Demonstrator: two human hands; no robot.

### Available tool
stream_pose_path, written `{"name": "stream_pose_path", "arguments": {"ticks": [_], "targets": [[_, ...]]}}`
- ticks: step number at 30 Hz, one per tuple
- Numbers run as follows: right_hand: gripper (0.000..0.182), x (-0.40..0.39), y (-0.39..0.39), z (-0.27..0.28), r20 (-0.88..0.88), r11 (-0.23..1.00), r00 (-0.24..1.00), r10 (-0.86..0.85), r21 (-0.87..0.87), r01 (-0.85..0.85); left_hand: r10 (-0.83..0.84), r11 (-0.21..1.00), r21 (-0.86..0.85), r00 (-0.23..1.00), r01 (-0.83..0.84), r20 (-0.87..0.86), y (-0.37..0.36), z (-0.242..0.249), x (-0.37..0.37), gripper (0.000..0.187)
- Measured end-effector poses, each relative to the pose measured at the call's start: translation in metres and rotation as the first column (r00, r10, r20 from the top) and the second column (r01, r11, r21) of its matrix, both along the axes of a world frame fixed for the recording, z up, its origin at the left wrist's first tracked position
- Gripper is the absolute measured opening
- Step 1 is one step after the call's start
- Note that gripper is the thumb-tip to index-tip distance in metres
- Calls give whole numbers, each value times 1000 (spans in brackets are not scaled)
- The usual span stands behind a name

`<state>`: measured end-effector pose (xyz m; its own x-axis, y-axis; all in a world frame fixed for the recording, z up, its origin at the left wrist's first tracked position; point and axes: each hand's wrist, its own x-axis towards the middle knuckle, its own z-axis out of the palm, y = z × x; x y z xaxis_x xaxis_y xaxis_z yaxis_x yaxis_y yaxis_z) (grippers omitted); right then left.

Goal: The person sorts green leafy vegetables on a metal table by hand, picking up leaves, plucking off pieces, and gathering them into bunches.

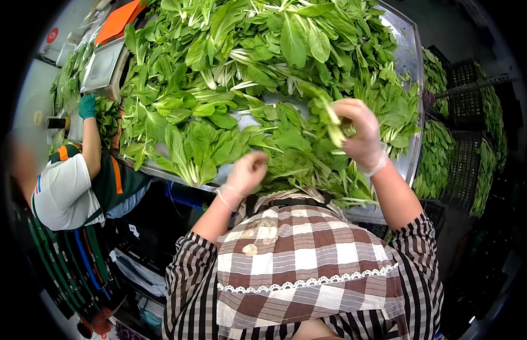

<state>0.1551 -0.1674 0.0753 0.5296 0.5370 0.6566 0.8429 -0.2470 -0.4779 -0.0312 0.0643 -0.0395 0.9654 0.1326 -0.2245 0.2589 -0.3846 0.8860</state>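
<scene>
Loose leafy greens with pale stems (190, 150) cover the metal table in front of me. My right hand (360, 133), in a thin clear glove, is raised over the near part of the pile. Its fingers are closed on a leafy green (333, 122), whose pale stem end points down toward me and whose blurred leaves reach up and left. My left hand (249, 173), also gloved, is at the near edge of the greens. Its fingers are curled together, and whatever may be in them is hidden. More leaves (294, 150) lie between my two hands.
Black crates (463, 161) filled with greens stand beyond the table's right rim (417, 73). At the left, a co-worker's green-gloved hand (88, 106) is beside a scale (102, 68). An orange tray (117, 22) lies behind it.
</scene>
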Motion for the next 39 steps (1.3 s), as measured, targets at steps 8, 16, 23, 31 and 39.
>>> {"name": "stream_pose_path", "arguments": {"ticks": [8, 16, 23, 31, 39], "targets": [[40, -21, -65, -38, 210, 937, 975, -67, -322, 134, 261, 732, 578, 932, -360, 250, 65, 13, 139, 34], [34, -78, -74, -47, -221, 932, 940, -260, -312, 185, 161, 956, 282, 941, -74, -297, 60, 33, 142, 35], [29, -107, 1, -54, -947, 992, 306, 100, 73, -100, 63, 608, -675, 872, -419, -485, 0, 66, 72, 15], [35, -108, 23, -73, -954, 950, 110, 277, 290, 120, 196, 540, -715, 892, -444, -407, -46, 51, 20, 26], [15, -110, 10, -67, -923, 998, 381, -54, -37, 51, 217, 733, -558, 912, -388, -350, -53, 54, 27, 24]]}}
